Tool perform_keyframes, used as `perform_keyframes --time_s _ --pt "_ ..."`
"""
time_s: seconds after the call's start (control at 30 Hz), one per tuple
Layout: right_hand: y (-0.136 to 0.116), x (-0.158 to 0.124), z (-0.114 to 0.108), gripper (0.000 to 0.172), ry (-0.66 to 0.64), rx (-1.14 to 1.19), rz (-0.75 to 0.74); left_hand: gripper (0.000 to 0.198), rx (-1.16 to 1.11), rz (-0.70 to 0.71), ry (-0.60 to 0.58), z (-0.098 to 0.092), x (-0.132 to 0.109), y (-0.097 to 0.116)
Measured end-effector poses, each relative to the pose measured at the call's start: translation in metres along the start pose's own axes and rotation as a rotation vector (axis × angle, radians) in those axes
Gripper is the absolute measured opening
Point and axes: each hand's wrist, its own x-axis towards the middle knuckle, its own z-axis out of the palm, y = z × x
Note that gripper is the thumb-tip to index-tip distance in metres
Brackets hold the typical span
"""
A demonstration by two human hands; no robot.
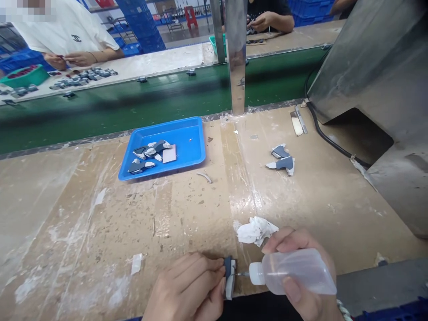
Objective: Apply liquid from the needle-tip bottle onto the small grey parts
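**Applying fluid from a squeeze bottle to a small held part**

Far left, on the scuffed, tape-patched brown worktop, lies a loose scrap of white tape. Behind it sits a shallow blue plastic tray holding several grey-and-white shaped pieces. At the near edge, the left hand pinches a small dark-grey and white part upright between thumb and fingertips, fingers pressed together around it. The fine metal nozzle tip meets the part's right face. The right hand wraps the translucent plastic squeeze bottle, thumb on its near side, fingers curled over the top. For a clean result, the part is best kept still against the worktop and the bottle squeezed gently, so fluid stays on the seam. A crumpled white tissue lies just behind the bottle; two more grey-and-white pieces rest well apart, farther right.
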Motion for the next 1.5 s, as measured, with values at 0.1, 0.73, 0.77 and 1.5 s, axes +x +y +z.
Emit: perform_keyframes --time_s 0.1,0.73,0.77,1.5 --pt "-0.004 -0.003 0.007 0.033 0.030 0.004 0.005 0.013 -0.008 -0.004 0.008 0.001 0.000 0.000" --pt "-0.012 0.003 0.005 0.030 -0.076 -0.169 -0.225 0.020 -0.349 -0.204 0.081 0.002 0.018 0.000" --pt "-0.012 0.003 0.005 0.030 -0.075 -0.158 -0.210 0.022 -0.386 -0.234 0.074 0.002 0.019 0.000" --pt "-0.009 -0.001 0.004 0.033 -0.087 -0.234 -0.206 0.026 -0.499 -0.357 0.072 0.006 0.019 -0.002"
